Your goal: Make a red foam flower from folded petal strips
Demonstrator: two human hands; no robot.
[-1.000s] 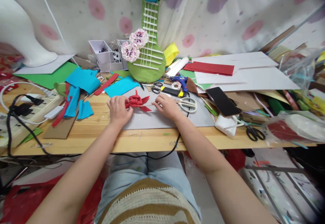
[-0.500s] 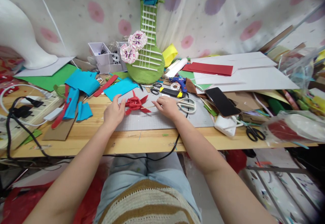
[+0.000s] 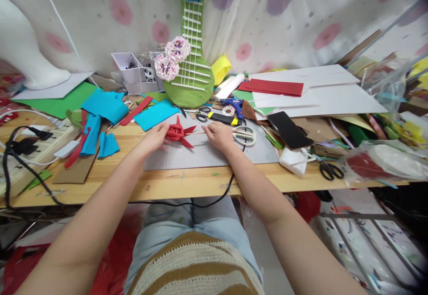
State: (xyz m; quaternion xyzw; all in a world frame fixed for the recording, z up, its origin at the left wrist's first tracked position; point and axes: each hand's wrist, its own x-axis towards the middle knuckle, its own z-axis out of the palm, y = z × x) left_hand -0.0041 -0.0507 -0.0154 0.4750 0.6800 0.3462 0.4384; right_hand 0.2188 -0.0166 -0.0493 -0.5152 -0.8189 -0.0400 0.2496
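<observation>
Past the wooden surface's [image 3: 160,187] near edge, low in the frame, and over the grey mat [image 3: 192,159], the right hand [image 3: 219,135], right of centre, pinches what looks like a thin stem [image 3: 199,133], while the left hand [image 3: 154,139], left of centre, meets the flower's left side, its fingertips too hidden to tell whether that grip is closed. The red paper flower [image 3: 175,132] lies between them, nearer the left hand, pointed petals fanning rightward, the stem's long axis running roughly level across the frame towards the right grip.
</observation>
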